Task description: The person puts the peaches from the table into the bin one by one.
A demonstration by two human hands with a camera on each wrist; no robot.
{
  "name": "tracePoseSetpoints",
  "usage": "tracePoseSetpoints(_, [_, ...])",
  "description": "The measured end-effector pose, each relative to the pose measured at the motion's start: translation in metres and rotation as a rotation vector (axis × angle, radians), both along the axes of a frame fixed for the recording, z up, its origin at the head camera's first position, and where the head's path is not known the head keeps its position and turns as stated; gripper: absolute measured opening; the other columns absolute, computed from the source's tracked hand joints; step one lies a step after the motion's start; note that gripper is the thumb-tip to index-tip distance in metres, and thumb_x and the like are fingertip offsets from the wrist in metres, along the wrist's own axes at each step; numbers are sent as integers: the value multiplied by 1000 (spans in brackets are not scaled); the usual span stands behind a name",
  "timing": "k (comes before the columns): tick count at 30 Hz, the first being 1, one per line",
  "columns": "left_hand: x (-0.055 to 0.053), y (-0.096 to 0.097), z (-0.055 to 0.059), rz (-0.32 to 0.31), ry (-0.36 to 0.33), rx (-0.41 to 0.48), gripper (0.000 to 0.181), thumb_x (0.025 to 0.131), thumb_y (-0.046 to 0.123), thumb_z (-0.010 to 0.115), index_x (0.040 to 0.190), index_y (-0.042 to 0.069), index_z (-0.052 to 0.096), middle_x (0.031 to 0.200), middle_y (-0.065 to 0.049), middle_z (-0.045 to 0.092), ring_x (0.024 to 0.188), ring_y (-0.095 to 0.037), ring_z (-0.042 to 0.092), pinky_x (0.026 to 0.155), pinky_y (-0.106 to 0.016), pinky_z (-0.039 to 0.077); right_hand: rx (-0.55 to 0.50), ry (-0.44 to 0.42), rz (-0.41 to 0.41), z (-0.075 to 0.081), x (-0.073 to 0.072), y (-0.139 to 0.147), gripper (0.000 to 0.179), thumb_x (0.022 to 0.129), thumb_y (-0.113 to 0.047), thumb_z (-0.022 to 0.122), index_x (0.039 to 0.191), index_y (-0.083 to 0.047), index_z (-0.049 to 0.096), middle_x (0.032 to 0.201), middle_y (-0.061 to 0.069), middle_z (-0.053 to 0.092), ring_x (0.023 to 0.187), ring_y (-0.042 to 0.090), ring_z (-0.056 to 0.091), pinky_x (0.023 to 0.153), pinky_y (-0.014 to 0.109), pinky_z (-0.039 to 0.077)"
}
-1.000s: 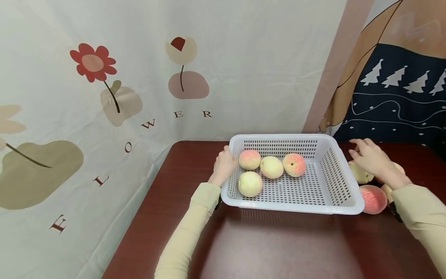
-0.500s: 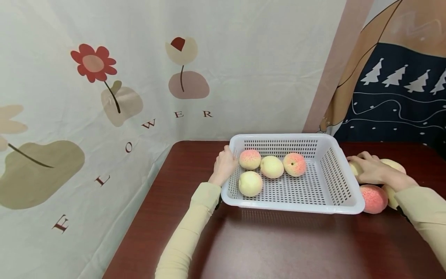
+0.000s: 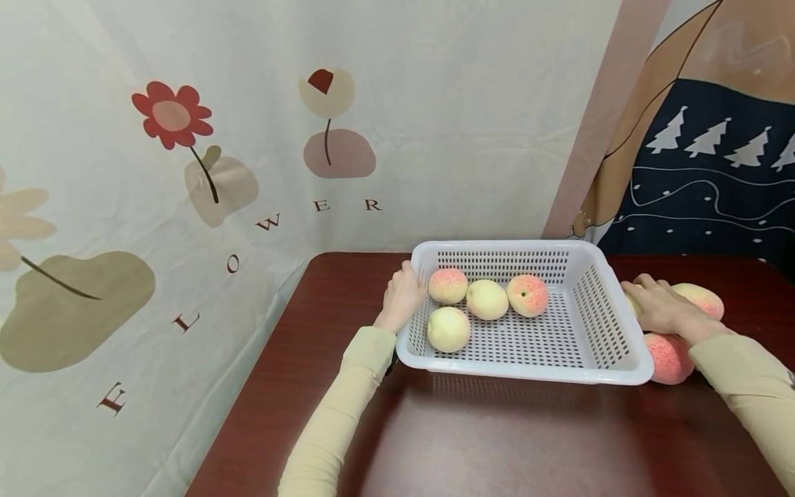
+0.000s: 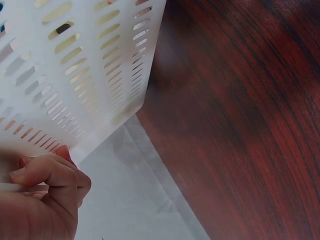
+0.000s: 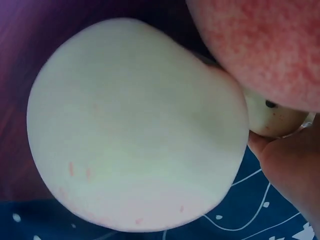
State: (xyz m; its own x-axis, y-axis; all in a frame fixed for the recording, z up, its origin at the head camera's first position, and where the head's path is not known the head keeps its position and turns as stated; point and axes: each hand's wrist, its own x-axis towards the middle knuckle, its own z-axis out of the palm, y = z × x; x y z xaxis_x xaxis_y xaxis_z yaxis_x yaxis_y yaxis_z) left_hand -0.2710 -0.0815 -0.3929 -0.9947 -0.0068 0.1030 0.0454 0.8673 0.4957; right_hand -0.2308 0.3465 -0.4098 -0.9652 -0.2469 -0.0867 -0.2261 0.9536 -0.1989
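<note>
On the near right, a red peach (image 3: 669,360) sits on the table (image 3: 522,442) just outside the white basket (image 3: 528,373). Four peaches (image 3: 487,300) already lie inside, toward its left and middle, while at least three are outside at the right; I'd judge the work roughly halfway along. The left hand (image 3: 402,300) pinches the basket's left rim between thumb and curled fingers. Across from it, the right hand (image 3: 666,307) has its fingers bent around a pale peach (image 3: 633,304) just beside the basket's right wall. Slightly farther right, a pink-tipped peach (image 3: 703,299) lies loose, and beyond everything hangs a printed curtain (image 3: 472,138)
</note>
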Motion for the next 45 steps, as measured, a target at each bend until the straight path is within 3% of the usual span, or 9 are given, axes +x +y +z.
tracePoseSetpoints(10, [0, -1, 0, 6, -2, -1, 28, 93, 13, 50, 115, -3, 46, 91, -21, 63, 75, -31, 67, 57, -35, 51, -68, 55, -14, 17, 0, 5, 69, 71, -35, 79, 123, 0, 49, 117, 33, 41, 93, 50, 42, 65, 43, 39])
tracePoseSetpoints(15, [0, -1, -1, -5, 2, 5, 27, 92, 12, 50, 114, -3, 46, 91, -20, 63, 75, -31, 67, 56, -35, 51, -80, 110, -6, 30, 0, 12, 64, 71, -19, 77, 122, 2, 45, 118, 36, 36, 95, 54, 39, 68, 49, 40])
tracePoseSetpoints(22, [0, -1, -1, -11, 7, 12, 27, 92, 12, 51, 114, -4, 47, 89, -21, 63, 73, -31, 67, 54, -34, 50, -97, 216, 1, 53, -1, 10, 64, 69, -15, 77, 121, 3, 45, 119, 38, 35, 101, 55, 35, 75, 56, 34])
tracePoseSetpoints(32, [0, -1, -1, 5, -7, 1, 29, 93, 13, 50, 116, -3, 45, 90, -20, 63, 75, -31, 67, 56, -36, 50, -77, 199, 20, 85, -1, -30, 60, 74, -23, 76, 125, -6, 49, 121, 28, 43, 100, 48, 42, 69, 54, 45])
tracePoseSetpoints(41, [0, -1, -1, 7, -22, -1, 29, 93, 13, 49, 117, -2, 45, 90, -19, 63, 74, -30, 67, 57, -35, 51, -52, 185, 126, 91, -1, -72, 62, 71, -22, 77, 126, -9, 51, 122, 22, 47, 103, 43, 47, 67, 46, 48])
tracePoseSetpoints(45, [0, -1, -1, 4, -2, -10, 28, 92, 12, 50, 115, -3, 46, 90, -21, 63, 76, -33, 67, 57, -38, 51, -66, 226, 218, 89, 2, -90, 60, 68, -20, 79, 122, -7, 54, 117, 20, 52, 99, 39, 52, 68, 44, 49])
